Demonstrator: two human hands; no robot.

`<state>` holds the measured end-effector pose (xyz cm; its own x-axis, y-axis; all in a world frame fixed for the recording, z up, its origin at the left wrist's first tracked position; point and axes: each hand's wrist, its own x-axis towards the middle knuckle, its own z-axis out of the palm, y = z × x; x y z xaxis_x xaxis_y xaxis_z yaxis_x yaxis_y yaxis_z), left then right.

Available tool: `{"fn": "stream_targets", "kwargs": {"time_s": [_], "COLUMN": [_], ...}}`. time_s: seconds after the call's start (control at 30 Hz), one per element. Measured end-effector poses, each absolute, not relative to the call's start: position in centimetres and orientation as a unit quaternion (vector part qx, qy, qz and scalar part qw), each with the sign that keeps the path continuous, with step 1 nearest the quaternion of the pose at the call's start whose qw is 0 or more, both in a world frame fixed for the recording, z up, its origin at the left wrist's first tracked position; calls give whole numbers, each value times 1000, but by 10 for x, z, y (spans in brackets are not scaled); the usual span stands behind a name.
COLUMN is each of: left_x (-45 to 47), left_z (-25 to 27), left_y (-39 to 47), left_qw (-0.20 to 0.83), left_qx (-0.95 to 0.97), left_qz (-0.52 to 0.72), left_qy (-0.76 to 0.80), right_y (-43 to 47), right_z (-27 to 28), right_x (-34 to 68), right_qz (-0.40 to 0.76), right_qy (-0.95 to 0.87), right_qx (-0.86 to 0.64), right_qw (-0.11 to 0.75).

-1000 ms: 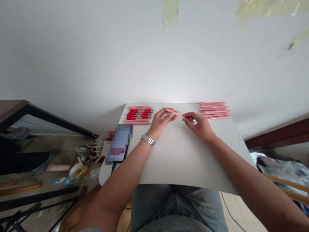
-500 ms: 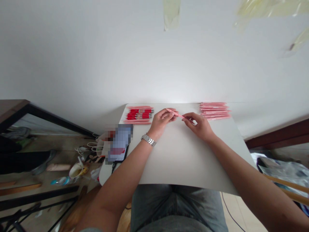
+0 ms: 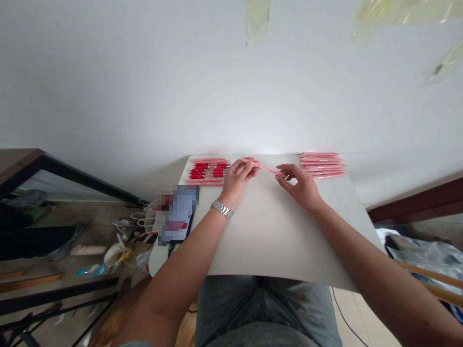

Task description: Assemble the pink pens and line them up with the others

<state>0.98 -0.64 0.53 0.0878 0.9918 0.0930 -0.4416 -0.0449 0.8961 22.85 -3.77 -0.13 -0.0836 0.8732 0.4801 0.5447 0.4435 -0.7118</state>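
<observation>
Above the back middle of the white table (image 3: pixel 260 231), a slim pink pen (image 3: pixel 269 169) is stretched between my two hands, sloping down to the right. My left hand (image 3: pixel 239 176), with a metal watch on the wrist, is closed round its left part. At its right end my right hand (image 3: pixel 296 182) pinches it between thumb and fingers. A paler stretch shows along the pen; whether that is a clear wrapper I cannot tell. Left of my left hand lie red pens (image 3: pixel 208 171) with pink pens (image 3: pixel 205 182) beside them. Several pink pens (image 3: pixel 321 166) form a stack beyond my right hand.
A phone (image 3: pixel 181 212), partly blurred out, lies on the table's left side with a cable. The white wall (image 3: pixel 231 96) stands directly behind the table. A cup (image 3: pixel 115 255) and a bottle (image 3: pixel 90 271) are on the floor at left; plastic bags (image 3: pixel 427 255) lie at right.
My hands have drawn slightly apart, the left one moving left and the right one a little right. More of the pink pen's length now shows between them.
</observation>
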Motion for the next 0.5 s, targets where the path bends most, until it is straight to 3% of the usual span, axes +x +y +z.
{"fn": "stream_targets", "kwargs": {"time_s": [0.5], "left_x": [9], "left_z": [5], "left_y": [-7], "left_qw": [618], "left_qx": [426], "left_qz": [584], "left_qy": [311], "right_y": [-38], "right_z": [2], "right_x": [229], "right_qz": [192], "right_qy": [-718], "right_qx": [-509], "right_qw": [435]}}
